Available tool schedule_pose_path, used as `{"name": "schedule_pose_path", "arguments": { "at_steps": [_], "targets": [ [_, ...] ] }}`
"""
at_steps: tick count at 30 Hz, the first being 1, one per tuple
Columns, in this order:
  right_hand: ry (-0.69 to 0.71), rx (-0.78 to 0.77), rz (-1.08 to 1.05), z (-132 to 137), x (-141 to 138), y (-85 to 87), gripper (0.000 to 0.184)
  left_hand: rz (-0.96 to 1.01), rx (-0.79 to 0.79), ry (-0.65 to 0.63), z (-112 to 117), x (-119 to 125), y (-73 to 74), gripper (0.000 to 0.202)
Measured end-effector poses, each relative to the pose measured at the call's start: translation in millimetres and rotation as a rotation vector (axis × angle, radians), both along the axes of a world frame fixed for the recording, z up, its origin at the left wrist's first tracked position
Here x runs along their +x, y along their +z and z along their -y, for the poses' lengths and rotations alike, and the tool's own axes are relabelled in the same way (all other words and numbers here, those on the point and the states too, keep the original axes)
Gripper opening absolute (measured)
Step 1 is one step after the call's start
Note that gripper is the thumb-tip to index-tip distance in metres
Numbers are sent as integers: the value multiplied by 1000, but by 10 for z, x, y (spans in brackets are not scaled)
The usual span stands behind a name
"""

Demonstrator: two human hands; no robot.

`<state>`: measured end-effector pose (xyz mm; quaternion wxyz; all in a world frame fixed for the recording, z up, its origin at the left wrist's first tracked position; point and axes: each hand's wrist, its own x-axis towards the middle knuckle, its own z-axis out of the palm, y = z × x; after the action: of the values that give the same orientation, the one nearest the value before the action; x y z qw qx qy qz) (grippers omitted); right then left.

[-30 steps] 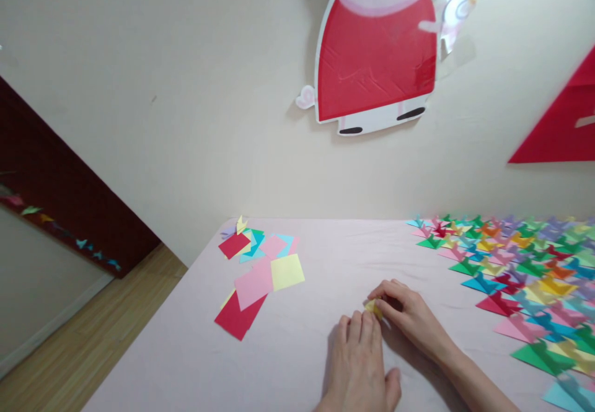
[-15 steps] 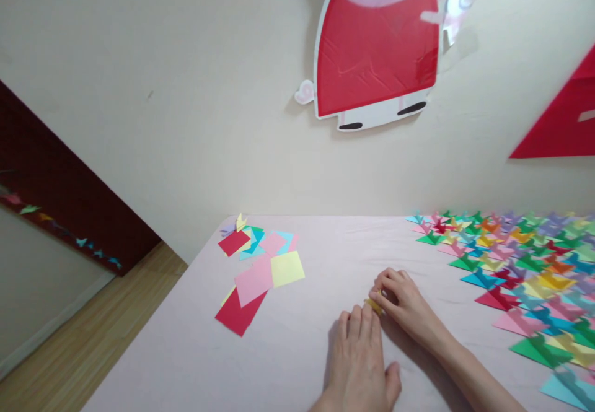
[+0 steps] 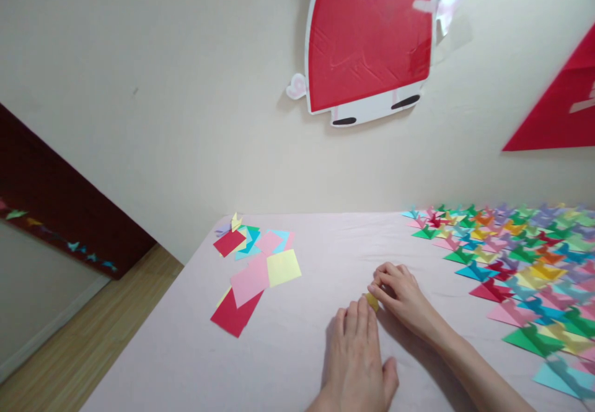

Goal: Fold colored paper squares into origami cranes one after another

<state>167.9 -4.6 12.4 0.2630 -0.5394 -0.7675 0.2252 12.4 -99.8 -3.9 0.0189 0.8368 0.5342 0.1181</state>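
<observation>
A small folded yellow paper (image 3: 372, 301) lies on the pink table (image 3: 297, 350), mostly hidden under my fingers. My left hand (image 3: 356, 356) rests flat on the table, fingers together, its fingertips pressing down on the near edge of the paper. My right hand (image 3: 400, 294) comes in from the right with its fingers curled, pinching the paper's far side. Both hands meet over the paper near the table's middle.
A loose pile of coloured paper squares (image 3: 253, 269) lies to the left of my hands. Rows of several folded paper cranes (image 3: 520, 263) cover the table's right side. The cream wall behind carries a red cartoon cutout (image 3: 369, 46). Wooden floor (image 3: 69, 356) shows at left.
My right hand's fingers have curled tighter over the yellow paper and shifted slightly. The left hand stays pressed on it. The view has tilted slightly.
</observation>
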Motion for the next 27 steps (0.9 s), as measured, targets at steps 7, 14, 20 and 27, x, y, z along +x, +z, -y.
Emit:
{"name": "schedule_pose_path", "arguments": {
  "at_steps": [7,14,20,27],
  "targets": [
    [21,-17,-60,-5,37,25,28,18,-2,-4,-1,1,5,69],
    [-6,-12,-3,-15,40,-31,29,14,-35,-12,1,-8,8,68],
    [-26,105,97,53,19,-68,16,12,-20,-14,0,1,9,69],
    [-193,264,279,69,67,-283,38,33,-52,-17,-20,-12,69,69]
  ]
}}
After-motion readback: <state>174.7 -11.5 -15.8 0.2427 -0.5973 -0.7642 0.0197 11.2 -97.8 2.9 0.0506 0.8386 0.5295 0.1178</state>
